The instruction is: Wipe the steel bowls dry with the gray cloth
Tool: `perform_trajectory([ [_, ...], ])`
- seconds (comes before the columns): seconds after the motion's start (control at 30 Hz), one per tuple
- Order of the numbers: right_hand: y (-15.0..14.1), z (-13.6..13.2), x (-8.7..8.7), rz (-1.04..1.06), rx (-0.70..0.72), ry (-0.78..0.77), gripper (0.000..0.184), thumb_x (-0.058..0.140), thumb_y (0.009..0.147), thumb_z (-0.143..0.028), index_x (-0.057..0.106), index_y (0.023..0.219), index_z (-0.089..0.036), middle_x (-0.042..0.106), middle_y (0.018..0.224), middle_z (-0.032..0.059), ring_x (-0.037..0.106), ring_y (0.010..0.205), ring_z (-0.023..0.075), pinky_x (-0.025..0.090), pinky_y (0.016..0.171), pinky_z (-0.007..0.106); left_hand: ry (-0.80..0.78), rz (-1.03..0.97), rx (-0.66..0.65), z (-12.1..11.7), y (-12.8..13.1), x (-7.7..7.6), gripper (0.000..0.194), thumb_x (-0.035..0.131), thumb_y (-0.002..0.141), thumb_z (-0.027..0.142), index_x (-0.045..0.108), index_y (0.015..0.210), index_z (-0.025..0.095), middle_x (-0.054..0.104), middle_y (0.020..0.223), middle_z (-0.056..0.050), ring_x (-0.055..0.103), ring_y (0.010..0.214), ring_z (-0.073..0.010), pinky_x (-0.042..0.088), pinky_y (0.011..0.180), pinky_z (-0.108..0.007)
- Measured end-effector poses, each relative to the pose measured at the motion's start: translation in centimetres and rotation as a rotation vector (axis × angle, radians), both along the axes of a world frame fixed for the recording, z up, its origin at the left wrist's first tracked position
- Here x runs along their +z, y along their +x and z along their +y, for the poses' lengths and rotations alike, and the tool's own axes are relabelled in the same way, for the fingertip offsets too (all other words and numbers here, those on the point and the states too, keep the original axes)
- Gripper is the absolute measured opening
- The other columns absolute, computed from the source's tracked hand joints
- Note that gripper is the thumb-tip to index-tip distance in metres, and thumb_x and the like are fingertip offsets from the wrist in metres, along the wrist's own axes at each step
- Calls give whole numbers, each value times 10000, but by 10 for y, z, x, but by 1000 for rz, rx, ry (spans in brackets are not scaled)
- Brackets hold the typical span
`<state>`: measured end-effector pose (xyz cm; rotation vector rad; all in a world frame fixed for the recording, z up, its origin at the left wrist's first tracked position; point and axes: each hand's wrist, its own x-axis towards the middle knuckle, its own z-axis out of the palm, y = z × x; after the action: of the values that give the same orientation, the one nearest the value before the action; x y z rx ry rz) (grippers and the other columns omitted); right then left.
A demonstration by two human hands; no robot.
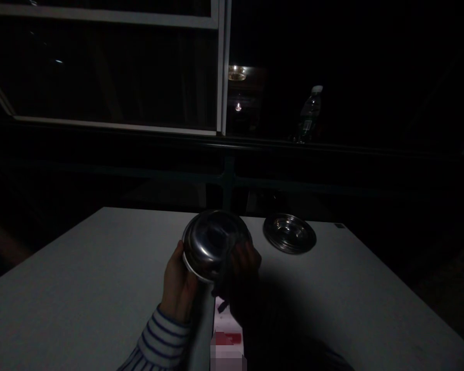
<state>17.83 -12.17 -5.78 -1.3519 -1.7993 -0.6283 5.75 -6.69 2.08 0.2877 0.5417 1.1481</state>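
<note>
A shiny metal bowl (206, 242) is held over the table with its rounded underside facing me. My left hand (179, 286) grips its rim from the lower left, thumb and fingers closed around the edge. Against the bowl's right side is my right hand (245, 265), in deep shadow, pressing a dark cloth (225, 281) to the metal. The cloth's lower end hangs below the bowl. To the right, a stack of metal plates (290, 233) lies on the table, apart from both hands.
The white table (100, 288) spans the lower view. A pinkish-white object with red marks (228, 324) lies near its front edge. Behind stand a white-framed window (221, 67) and a clear plastic bottle (310, 114) with a white cap. The surroundings are very dark.
</note>
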Motion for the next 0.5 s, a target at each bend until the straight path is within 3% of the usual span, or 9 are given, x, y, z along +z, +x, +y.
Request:
perform_trajectory([
  [0.1, -12, -3, 3, -198, 38, 111, 407, 451, 821, -258, 437, 1220, -183, 465, 1275, 65, 272, 1259, 248, 186, 1047, 498, -51, -10, -145, -3, 3, -7, 204, 491, 784, 228, 633, 892, 129, 674, 723, -58, 625, 628, -148, 509, 603, -254],
  [0.2, -5, 6, 29, -324, 156, 52, 371, 405, 836, -271, 474, 1194, -202, 445, 1299, 13, 274, 1258, 208, 215, 1050, 425, -44, -4, -148, -6, 1, -10, 186, 489, 792, 240, 630, 826, 123, 656, 650, -40, 588, 501, -101, 492, 509, -202],
  [0.33, 23, 18, 62, -162, 116, -173, 462, 317, 863, -338, 401, 1260, -119, 396, 1327, 108, 277, 1254, 248, 305, 982, 463, 44, 39, -24, -8, -1, -6, 209, 487, 796, 269, 626, 894, 147, 679, 776, -51, 638, 691, -152, 514, 652, -254],
  [0.43, 26, 15, 68, -31, 16, -221, 484, 263, 871, -287, 358, 1276, -39, 359, 1338, 164, 248, 1268, 250, 309, 978, 467, 56, 72, -23, -10, 1, -5, 222, 509, 781, 267, 624, 916, 134, 680, 817, -63, 636, 766, -180, 507, 722, -297],
  [0.5, 17, 8, 66, -96, 45, -213, 492, 305, 861, -316, 359, 1282, -69, 355, 1347, 143, 229, 1274, 264, 265, 995, 499, 53, 80, -40, -11, 3, -6, 204, 529, 766, 260, 632, 881, 126, 679, 790, -65, 635, 761, -182, 509, 713, -295],
])
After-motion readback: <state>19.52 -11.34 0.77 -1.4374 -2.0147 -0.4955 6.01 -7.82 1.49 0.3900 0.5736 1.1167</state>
